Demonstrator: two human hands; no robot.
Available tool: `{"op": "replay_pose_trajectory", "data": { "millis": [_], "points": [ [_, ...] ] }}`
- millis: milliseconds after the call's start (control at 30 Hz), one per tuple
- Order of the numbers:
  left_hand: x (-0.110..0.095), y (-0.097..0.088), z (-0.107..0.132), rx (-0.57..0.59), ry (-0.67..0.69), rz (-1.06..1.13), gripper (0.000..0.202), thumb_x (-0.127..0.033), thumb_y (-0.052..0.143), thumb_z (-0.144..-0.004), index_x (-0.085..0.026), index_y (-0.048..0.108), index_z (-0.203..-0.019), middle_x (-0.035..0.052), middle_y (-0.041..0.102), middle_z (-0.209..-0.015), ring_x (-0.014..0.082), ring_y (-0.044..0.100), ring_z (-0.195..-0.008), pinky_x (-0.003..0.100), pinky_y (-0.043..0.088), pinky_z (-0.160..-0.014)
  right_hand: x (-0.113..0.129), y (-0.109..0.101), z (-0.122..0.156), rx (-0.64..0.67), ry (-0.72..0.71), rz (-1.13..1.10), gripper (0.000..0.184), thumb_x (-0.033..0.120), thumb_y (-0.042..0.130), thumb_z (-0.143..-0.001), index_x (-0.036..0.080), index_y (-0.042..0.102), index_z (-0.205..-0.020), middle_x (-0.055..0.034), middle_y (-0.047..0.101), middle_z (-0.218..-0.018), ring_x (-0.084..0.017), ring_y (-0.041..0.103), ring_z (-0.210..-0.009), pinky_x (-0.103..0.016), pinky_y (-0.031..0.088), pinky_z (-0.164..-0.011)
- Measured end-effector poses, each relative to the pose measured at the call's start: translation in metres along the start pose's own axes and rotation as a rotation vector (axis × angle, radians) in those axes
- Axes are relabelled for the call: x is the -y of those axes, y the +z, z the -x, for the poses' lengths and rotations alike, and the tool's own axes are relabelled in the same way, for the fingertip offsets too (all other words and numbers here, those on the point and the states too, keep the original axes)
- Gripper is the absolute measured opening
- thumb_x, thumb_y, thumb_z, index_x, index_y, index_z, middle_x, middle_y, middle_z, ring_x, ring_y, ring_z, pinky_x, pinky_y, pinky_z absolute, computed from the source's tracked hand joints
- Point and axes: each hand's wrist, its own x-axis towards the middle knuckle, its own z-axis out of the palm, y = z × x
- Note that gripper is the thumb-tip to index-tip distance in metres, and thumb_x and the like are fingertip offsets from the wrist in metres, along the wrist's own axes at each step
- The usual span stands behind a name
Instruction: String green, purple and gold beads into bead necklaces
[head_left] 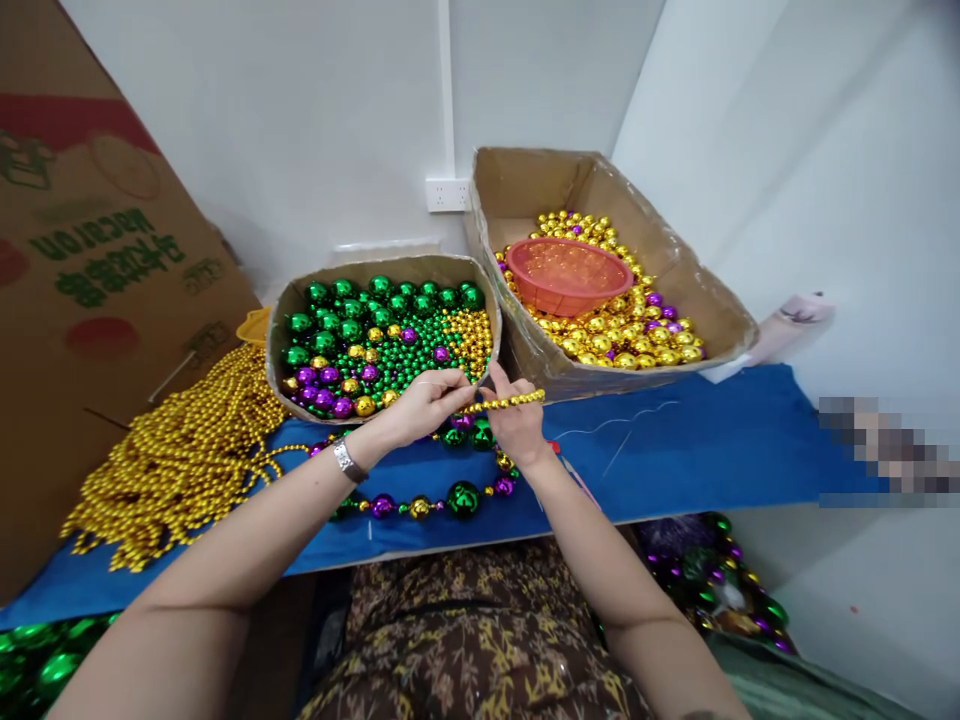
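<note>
Both hands up over the counter [675,440] edge: left hand [424,403] and right hand [517,420] each have their grip pinched on a short gold bead string [504,403]. Risk: a loose pinch lets beads slide off the free end toward the green bead box [382,335].

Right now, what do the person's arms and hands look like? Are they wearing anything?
Both arms are bare, with no sleeves reaching the forearms and no gloves. The left hand has a silvery metal band, like a watch or bracelet, around its wrist. The right hand shows nothing on its wrist. No rings can be made out.
</note>
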Motion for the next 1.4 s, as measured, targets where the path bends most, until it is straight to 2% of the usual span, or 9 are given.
{"op": "replay_pose_trajectory", "data": {
  "millis": [233, 333, 433, 600, 733, 933, 1133, 1233, 1400],
  "points": [
    [0.02, 0.0, 0.009, -0.266, -0.112, 0.266, 0.032, -0.042, 0.06, -0.084, -0.015, 0.055, -0.067, -0.0034, 0.047, -0.058, 0.0078, 0.034, -0.051, 0.022, 0.026, -0.048, 0.05, -0.046, 0.043, 0.216, 0.152, -0.321, 0.046, 0.033, 0.046, -0.095, 0.018, 0.048, -0.139, -0.0142, 0.066, -0.117, -0.024, 0.065, -0.092, -0.039, 0.051, -0.088],
    [0.023, 0.001, 0.016, -0.298, -0.1, 0.252, 0.031, -0.041, 0.058, -0.086, -0.015, 0.057, -0.07, -0.0021, 0.051, -0.062, 0.0086, 0.039, -0.055, 0.022, 0.031, -0.052, 0.064, -0.073, 0.059, 0.422, 0.086, -0.635, 0.033, 0.028, 0.048, -0.095, 0.025, 0.061, -0.125, -0.0059, 0.072, -0.104, -0.018, 0.069, -0.086, -0.03, 0.055, -0.082],
    [0.018, 0.008, 0.022, -0.267, -0.03, 0.184, 0.029, -0.038, 0.055, -0.089, -0.015, 0.058, -0.072, -0.0003, 0.055, -0.067, 0.0104, 0.045, -0.061, 0.024, 0.036, -0.057, 0.063, -0.083, 0.052, 0.341, 0.263, -0.729, 0.025, 0.028, 0.048, -0.095, 0.024, 0.067, -0.11, -0.0026, 0.073, -0.085, -0.015, 0.068, -0.075, -0.028, 0.054, -0.075],
    [0.011, 0.026, 0.033, -0.196, 0.125, 0.031, 0.024, -0.033, 0.051, -0.091, -0.016, 0.056, -0.073, 0.0014, 0.056, -0.072, 0.0128, 0.049, -0.067, 0.027, 0.041, -0.064, 0.057, -0.062, 0.026, 0.193, 0.617, -0.943, 0.027, 0.04, 0.053, -0.092, 0.023, 0.065, -0.11, -0.0031, 0.07, -0.088, -0.015, 0.064, -0.072, -0.027, 0.052, -0.065],
    [0.015, 0.034, 0.042, -0.174, 0.145, -0.008, 0.023, -0.031, 0.05, -0.092, -0.017, 0.056, -0.075, 0.0026, 0.057, -0.074, 0.0136, 0.05, -0.069, 0.028, 0.041, -0.066, 0.061, -0.047, 0.018, 0.063, 0.703, -1.097, 0.021, 0.043, 0.062, -0.085, 0.023, 0.066, -0.091, -0.0016, 0.066, -0.088, -0.014, 0.061, -0.077, -0.028, 0.051, -0.073],
    [0.024, 0.036, 0.055, -0.302, 0.038, 0.269, 0.022, -0.033, 0.054, -0.091, -0.017, 0.062, -0.079, 0.0036, 0.061, -0.081, 0.0126, 0.052, -0.069, 0.026, 0.042, -0.063, 0.062, -0.045, 0.011, 0.058, 0.892, -1.441, 0.027, 0.048, 0.064, -0.081, 0.024, 0.055, -0.086, 0.001, 0.062, -0.081, -0.011, 0.058, -0.07, -0.02, 0.046, -0.056],
    [0.032, 0.042, 0.06, -0.347, -0.061, 0.692, 0.03, -0.039, 0.066, -0.083, -0.015, 0.056, -0.066, 0.0014, 0.054, -0.07, 0.0082, 0.041, -0.055, 0.024, 0.03, -0.05, 0.054, -0.035, 0.009, 0.133, 0.927, -1.63, 0.034, 0.048, 0.073, -0.075, 0.023, 0.05, -0.079, 0.0077, 0.047, -0.06, -0.006, 0.047, -0.052, -0.016, 0.035, -0.045],
    [0.039, 0.042, 0.06, -0.347, -0.123, 0.759, 0.036, -0.043, 0.07, -0.078, -0.015, 0.053, -0.062, 0.001, 0.052, -0.065, 0.0082, 0.04, -0.055, 0.023, 0.028, -0.049, 0.05, -0.028, 0.014, 0.162, 0.921, -1.586, 0.035, 0.049, 0.073, -0.074, 0.022, 0.05, -0.077, 0.0082, 0.045, -0.057, -0.005, 0.042, -0.048, -0.016, 0.028, -0.041],
    [0.049, 0.038, 0.058, -0.309, -0.261, 0.773, 0.029, -0.043, 0.069, -0.079, -0.015, 0.061, -0.073, 0.0013, 0.056, -0.067, 0.0083, 0.044, -0.055, 0.022, 0.031, -0.048, 0.046, -0.023, 0.019, 0.24, 0.867, -1.464, 0.033, 0.051, 0.07, -0.077, 0.021, 0.055, -0.08, 0.0063, 0.052, -0.06, -0.006, 0.047, -0.049, -0.017, 0.033, -0.042]
  ]
}}
